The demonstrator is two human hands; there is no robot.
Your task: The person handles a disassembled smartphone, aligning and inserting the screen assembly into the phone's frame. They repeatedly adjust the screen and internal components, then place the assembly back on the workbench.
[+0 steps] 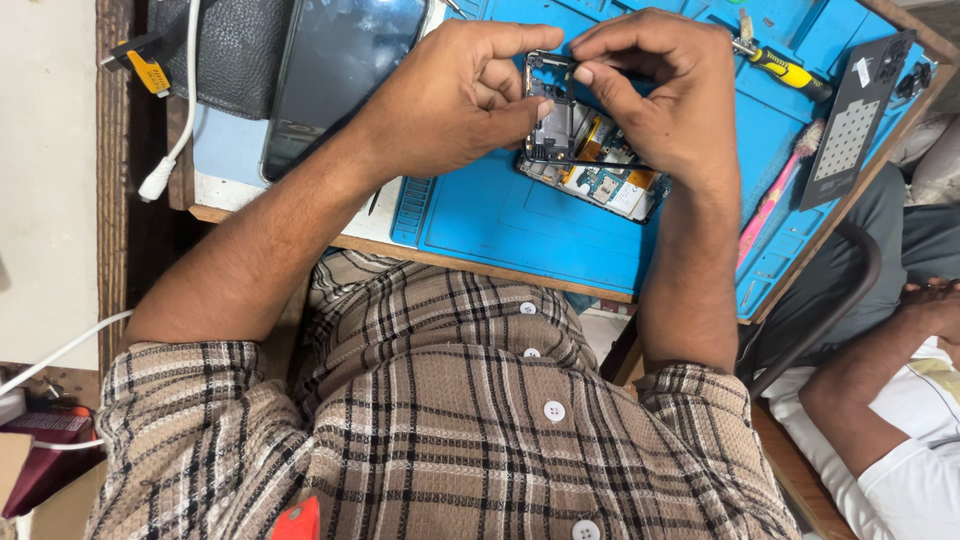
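Risk: slim black plastic inner frame [548,118] snapping | cause: left hand [455,95] and right hand [655,95] both pinching it, prying above opened phone with exposed boards [600,180] on blue silicone mat [520,225]

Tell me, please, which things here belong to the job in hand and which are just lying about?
In hand: opened phone, black inner frame, left hand, right hand, blue mat.
Lying about: yellow screwdriver, pink brush, dark phone, back cover.
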